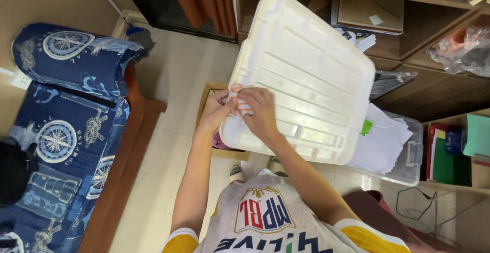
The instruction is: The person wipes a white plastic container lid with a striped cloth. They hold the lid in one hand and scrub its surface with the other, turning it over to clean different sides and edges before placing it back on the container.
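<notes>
Fingers of my left hand and right hand pinch shut on a small striped tab at the left edge of the white plastic lid, tilted above the paper-filled bin; it looks light, stiff, best gripped by its rim.
</notes>
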